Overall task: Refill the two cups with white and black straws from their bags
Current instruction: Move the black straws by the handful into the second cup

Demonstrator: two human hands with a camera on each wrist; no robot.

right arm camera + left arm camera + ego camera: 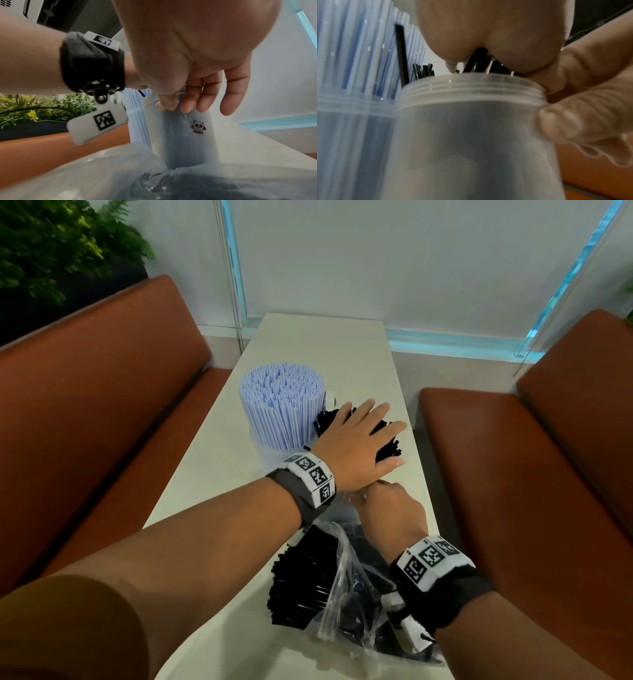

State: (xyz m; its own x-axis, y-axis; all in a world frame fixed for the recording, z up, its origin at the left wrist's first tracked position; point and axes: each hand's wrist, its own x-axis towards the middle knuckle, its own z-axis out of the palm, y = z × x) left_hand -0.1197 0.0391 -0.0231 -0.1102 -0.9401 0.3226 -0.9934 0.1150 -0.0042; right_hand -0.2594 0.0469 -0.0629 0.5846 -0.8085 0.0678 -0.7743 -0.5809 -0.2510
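Both hands are working the frosted translucent plastic cup (pixel 185 136): the left hand (pixel 356 445) is lying flat, fingers straight, pressing down on the black straws (pixel 388 450) standing upright in it, while the right hand (pixel 390 508), just in front of the cup, is curling round its rim. Left of the cup, the second cup of white blue-striped straws (pixel 282 402) is looking full. Nearer than the cup, the clear plastic bag (pixel 346 587) is lying on the pale tabletop (pixel 329 347), its black straws pointing cupward, closest to the right hand. The cup's panda sticker (pixel 198 126) is reading "PANDA".

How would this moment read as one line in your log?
left hand flat on black straws | right hand steadies cup | bag open
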